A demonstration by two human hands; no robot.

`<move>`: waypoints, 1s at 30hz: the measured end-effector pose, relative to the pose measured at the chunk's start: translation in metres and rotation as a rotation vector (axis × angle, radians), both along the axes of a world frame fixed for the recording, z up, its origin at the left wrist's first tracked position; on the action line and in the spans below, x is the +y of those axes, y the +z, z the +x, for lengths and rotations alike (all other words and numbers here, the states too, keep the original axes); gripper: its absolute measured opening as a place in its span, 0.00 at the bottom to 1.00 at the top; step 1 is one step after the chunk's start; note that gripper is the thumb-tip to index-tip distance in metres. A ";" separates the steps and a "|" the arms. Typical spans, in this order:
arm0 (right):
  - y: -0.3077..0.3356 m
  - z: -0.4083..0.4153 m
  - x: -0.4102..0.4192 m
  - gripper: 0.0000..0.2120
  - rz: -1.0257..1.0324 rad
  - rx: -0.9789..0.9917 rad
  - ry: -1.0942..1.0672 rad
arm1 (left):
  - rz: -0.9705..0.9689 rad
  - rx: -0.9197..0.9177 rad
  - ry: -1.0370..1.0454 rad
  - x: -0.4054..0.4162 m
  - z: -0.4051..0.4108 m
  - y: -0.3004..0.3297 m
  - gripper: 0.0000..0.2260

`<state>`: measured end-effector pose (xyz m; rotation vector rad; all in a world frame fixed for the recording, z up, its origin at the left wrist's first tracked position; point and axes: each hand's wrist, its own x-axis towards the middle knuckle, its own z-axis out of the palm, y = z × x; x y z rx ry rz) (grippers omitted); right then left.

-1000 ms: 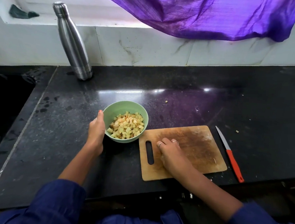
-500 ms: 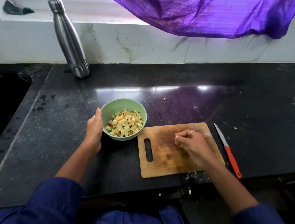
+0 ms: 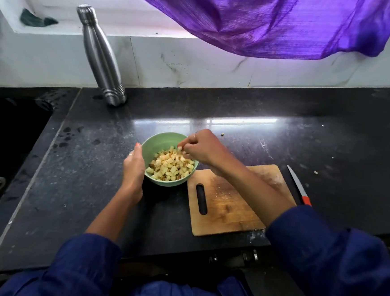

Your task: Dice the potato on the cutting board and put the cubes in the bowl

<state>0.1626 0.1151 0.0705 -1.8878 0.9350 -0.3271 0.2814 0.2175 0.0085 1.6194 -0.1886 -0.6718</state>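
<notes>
A light green bowl (image 3: 157, 140) stands on the black counter, heaped with pale potato cubes (image 3: 171, 167). My left hand (image 3: 133, 170) cups the bowl's left wall. Over the bowl's right rim hovers my right hand (image 3: 201, 148), its fingertips pinched on a small potato piece just above the heap. The wooden cutting board (image 3: 226, 206) lies to the right of the bowl, bare apart from pale starch smears; my right forearm crosses its far half.
A knife (image 3: 299, 187) with an orange handle lies right of the board. A steel bottle (image 3: 101, 56) stands at the back by the wall. A dark sink (image 3: 4, 156) is on the left. Purple cloth (image 3: 257, 19) hangs above. Small scraps (image 3: 223, 134) lie on the counter.
My right hand left the cutting board, fingers pinched together, and moved left to above the bowl. My left hand stayed on the bowl's side.
</notes>
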 end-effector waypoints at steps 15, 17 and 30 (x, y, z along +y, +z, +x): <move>-0.012 0.039 0.006 0.12 -0.504 0.458 0.385 | -0.063 0.007 0.011 0.011 0.005 0.006 0.14; -0.011 0.037 0.004 0.12 -0.482 0.459 0.420 | -0.063 0.009 0.002 0.011 0.006 0.007 0.13; 0.022 0.022 -0.007 0.17 -0.526 0.416 0.507 | 0.027 -0.229 0.039 -0.003 0.007 0.021 0.19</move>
